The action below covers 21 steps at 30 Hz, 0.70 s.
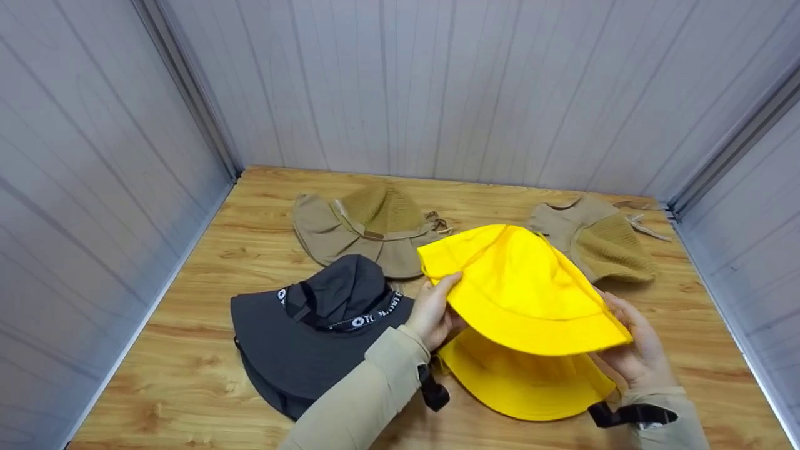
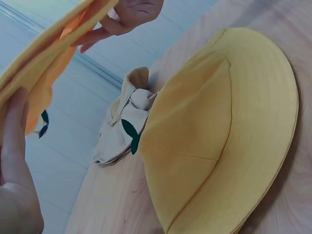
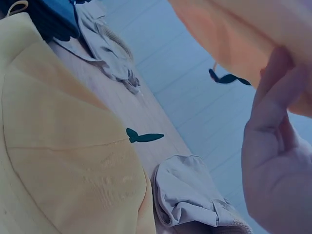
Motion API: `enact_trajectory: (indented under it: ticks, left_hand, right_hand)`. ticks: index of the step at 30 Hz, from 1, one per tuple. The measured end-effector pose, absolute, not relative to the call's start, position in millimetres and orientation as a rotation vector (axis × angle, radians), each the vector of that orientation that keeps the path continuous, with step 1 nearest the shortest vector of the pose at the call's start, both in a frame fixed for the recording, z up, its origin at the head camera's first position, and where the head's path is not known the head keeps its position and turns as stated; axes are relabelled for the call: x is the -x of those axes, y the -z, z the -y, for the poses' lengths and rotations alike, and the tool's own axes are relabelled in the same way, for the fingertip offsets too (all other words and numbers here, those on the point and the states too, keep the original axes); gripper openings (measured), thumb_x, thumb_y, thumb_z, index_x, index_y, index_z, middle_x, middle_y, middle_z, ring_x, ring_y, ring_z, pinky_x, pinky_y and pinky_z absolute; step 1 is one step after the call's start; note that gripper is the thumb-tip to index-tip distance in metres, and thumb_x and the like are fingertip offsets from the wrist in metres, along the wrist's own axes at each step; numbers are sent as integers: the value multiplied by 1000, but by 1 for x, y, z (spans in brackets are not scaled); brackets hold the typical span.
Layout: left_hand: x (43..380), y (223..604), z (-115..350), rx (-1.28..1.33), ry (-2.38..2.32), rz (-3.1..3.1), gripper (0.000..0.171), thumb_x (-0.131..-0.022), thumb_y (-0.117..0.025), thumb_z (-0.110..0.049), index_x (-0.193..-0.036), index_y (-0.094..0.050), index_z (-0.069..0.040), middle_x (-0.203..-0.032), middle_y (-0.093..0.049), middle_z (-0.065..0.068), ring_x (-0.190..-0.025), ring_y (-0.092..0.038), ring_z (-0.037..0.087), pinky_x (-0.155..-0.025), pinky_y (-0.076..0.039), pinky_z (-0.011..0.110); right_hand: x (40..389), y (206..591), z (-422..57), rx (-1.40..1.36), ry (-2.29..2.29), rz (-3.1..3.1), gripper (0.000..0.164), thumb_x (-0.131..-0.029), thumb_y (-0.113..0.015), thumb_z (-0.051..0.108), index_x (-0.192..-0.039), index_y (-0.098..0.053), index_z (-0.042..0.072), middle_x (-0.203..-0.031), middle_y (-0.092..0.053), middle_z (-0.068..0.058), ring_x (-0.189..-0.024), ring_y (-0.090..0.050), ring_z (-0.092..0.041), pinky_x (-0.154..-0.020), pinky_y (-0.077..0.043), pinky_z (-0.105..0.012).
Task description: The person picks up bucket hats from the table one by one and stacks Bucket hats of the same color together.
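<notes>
Both hands hold a bright yellow bucket hat by opposite sides of its brim, raised above the table. On its left edge my left hand pinches the brim, thumb on the outer face. The right hand grips the right edge, its fingers partly hidden behind the cloth. Under it, a second yellow bucket hat lies brim down on the table. In the left wrist view a green leaf-shaped tag sits on that lower hat's crown; a similar tag hangs from the raised hat in the right wrist view.
A black wide-brimmed hat with a lettered band lies left of the yellow hats. Behind it is a tan hat with a pleated brim; another tan hat lies at the back right. Pale panels enclose the wooden table.
</notes>
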<state>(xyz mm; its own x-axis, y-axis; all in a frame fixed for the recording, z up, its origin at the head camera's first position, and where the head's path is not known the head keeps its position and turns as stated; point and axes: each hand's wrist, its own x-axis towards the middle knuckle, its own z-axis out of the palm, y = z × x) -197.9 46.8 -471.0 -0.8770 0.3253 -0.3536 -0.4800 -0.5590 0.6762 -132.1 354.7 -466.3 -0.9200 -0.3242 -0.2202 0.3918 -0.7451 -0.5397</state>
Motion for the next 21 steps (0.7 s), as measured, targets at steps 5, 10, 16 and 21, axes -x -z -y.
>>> enact_trajectory:
  ticks: [5,10,16,21]
  left_hand:
    - [196,472,-47,245,-2452,-1163,42,-99,-56,-19,-138,-44,-10,-120,-68,12,-104,-70,23,-83,-60,41]
    - [191,470,-49,259,-2444,-1106,43,-99,-57,-17,-139,-42,-14,-124,-67,12,-107,-69,25,-85,-59,43]
    - [186,468,-54,237,-2463,-1071,47,-97,-56,-11,-140,-38,-14,-126,-65,13,-109,-69,26,-88,-58,44]
    - [183,470,-56,226,-2494,-1038,49,-95,-56,-5,-139,-37,-13,-126,-64,15,-110,-68,27,-90,-57,45]
  right_hand:
    - [134,475,-355,22,2688,-568,52,-108,-30,36,-129,-61,0,-122,-66,-15,-108,-66,-24,-94,-54,-37]
    - [135,472,-344,-128,2799,-435,40,-106,-43,33,-126,-61,3,-123,-63,-13,-115,-61,-24,-99,-50,-40]
    - [140,462,-327,-516,2923,-355,32,-99,-61,26,-128,-55,14,-125,-58,-5,-118,-56,-18,-106,-40,-35]
    - [145,456,-316,-667,2990,-304,32,-98,-61,19,-129,-54,20,-121,-60,-1,-115,-57,-15,-111,-37,-27]
